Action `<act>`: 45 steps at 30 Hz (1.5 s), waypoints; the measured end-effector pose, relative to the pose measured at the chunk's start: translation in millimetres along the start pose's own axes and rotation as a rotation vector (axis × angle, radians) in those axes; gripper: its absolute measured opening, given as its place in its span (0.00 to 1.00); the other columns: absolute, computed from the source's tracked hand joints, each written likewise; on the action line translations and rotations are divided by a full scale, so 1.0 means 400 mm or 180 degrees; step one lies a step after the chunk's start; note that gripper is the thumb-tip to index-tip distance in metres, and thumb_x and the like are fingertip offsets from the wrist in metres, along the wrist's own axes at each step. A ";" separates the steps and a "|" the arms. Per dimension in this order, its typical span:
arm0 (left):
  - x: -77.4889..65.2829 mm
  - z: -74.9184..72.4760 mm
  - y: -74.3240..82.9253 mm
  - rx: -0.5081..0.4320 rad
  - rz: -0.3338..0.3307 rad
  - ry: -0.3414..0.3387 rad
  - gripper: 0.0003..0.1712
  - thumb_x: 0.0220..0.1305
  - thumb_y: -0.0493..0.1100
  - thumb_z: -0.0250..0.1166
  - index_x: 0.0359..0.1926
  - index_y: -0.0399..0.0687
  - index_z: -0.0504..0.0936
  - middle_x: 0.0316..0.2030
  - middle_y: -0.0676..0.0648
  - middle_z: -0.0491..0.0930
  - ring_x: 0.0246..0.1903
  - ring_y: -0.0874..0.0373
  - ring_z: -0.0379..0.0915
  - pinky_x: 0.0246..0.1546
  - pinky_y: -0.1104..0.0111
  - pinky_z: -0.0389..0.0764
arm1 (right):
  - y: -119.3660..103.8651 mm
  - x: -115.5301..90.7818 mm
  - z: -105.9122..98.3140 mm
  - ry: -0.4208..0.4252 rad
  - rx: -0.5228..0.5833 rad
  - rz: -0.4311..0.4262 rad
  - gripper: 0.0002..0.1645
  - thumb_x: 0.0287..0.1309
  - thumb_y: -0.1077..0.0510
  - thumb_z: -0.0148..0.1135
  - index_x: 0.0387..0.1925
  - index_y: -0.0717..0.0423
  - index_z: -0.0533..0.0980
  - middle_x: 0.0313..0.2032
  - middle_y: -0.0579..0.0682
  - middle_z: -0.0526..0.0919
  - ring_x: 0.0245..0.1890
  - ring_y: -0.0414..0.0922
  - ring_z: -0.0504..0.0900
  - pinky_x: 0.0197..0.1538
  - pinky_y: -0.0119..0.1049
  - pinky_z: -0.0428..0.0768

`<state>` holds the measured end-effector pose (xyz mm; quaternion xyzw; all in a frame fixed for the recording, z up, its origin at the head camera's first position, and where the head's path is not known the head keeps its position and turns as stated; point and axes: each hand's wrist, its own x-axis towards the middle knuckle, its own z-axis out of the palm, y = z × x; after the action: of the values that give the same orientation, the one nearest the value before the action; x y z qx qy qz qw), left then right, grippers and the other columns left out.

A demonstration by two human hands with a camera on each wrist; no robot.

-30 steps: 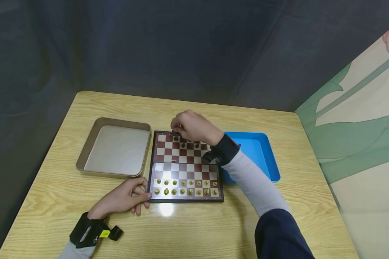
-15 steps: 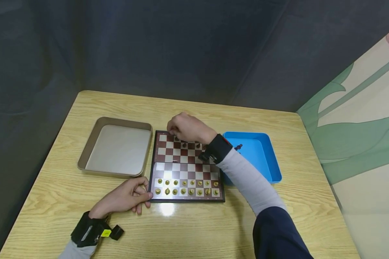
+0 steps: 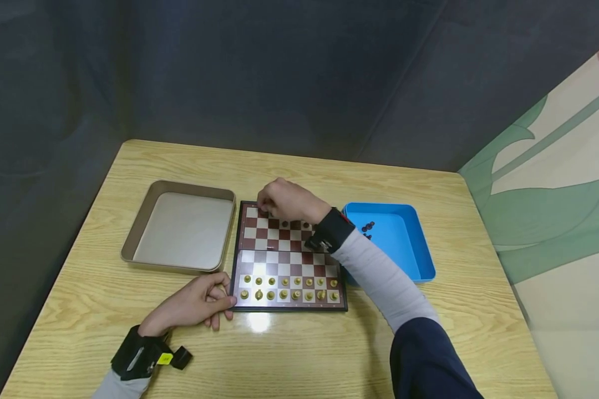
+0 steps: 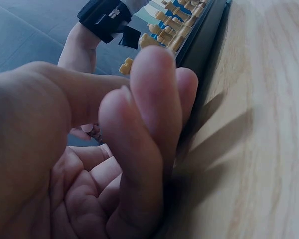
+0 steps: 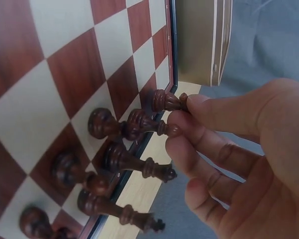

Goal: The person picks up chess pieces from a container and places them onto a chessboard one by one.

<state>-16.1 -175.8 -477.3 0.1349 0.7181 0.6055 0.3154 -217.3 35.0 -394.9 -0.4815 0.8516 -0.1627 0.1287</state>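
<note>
A folding magnetic chessboard [image 3: 267, 257] lies flat on the table. At its far left corner my right hand [image 3: 289, 200] pinches a dark brown chess piece [image 5: 164, 101] between thumb and forefinger, base against a corner-side square. Beside it stand a dark bishop [image 5: 148, 121], a queen [image 5: 139, 160], a king [image 5: 122, 211] and several pawns [image 5: 72, 169]. My left hand [image 3: 197, 302] grips the near left corner of the board, thumb on its edge and the other fingers curled beside it. Two rows of gold pieces [image 3: 283, 294] fill the near end of the board.
Left of the board stands a beige tray [image 3: 152, 194]. A blue tray [image 3: 421, 249] on the right holds a few dark pieces [image 3: 367, 226], partly behind my right forearm. The wooden table [image 3: 299, 354] ends at a dark curtain [image 3: 279, 83].
My right hand has shifted left along the far row and come down slightly at the corner. Dark pieces in the blue tray now show more. My left hand stays at the board's corner.
</note>
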 end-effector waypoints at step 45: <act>0.001 -0.010 -0.017 0.0056 0.0055 -0.0043 0.16 0.60 0.46 0.55 0.39 0.39 0.63 0.24 0.44 0.80 0.14 0.47 0.74 0.11 0.59 0.74 | -0.017 -0.156 -0.089 0.0530 -0.0429 0.0326 0.11 0.55 0.55 0.55 0.41 0.45 0.74 0.37 0.39 0.75 0.32 0.31 0.71 0.32 0.25 0.70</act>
<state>-17.5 -180.1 -483.5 0.1478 0.7201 0.6010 0.3138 -194.0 91.1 -355.7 -0.4297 0.8918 -0.1377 0.0330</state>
